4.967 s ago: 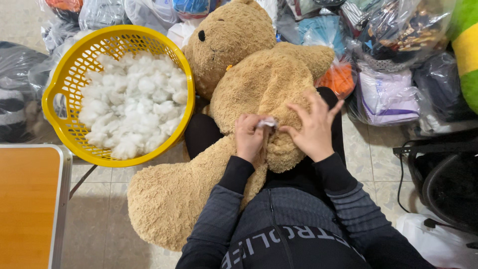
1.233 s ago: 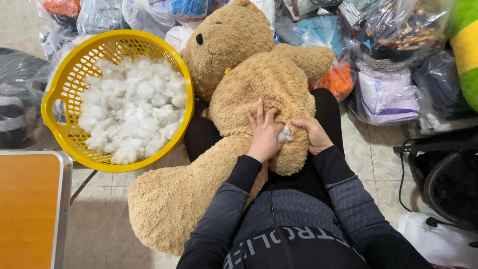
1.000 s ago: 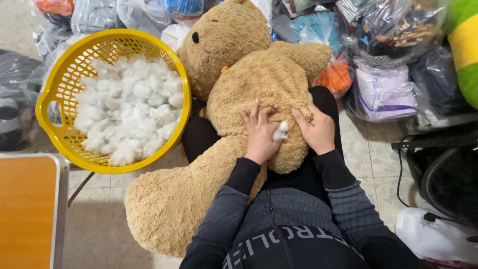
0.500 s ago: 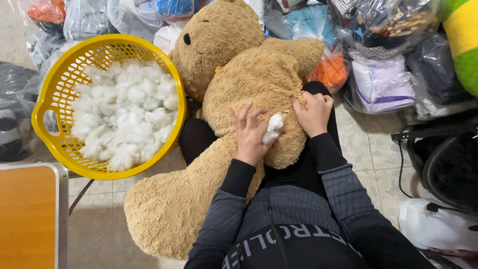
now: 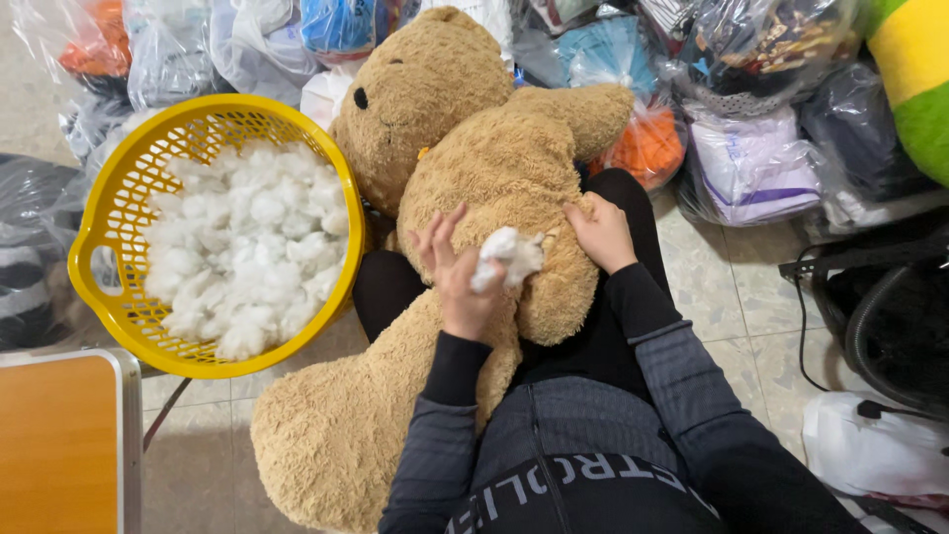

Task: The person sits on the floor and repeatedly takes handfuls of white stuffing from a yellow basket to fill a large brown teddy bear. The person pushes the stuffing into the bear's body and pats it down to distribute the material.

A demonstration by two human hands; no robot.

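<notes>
Left grip: your left hand pinches a tuft of white stuffing between thumb and fingertips, the other fingers spread loose above it.
Right grip: your right hand is closed on a fold of plush at the bear's side, knuckles up, fingers dug into the fur.
Stuffing: the tuft sits just right of your left grip, touching the bear's belly between your 2 hands.
Bear: the big tan teddy bear lies across your lap, head away from you beyond both grips, 1 arm reaching out past your right grip, 1 leg hanging down below your left grip toward the floor.
Basket: a yellow plastic basket stands well left of your left grip, touching the bear's head, heaped with white stuffing clumps.
Worktop: an orange worktop with a metal edge shows low and far left of your left grip, below the basket.
Bags: clear plastic bags of cloth and toys are piled beyond your right grip and behind the bear.
Floor: pale floor tiles lie right of your right grip.
</notes>
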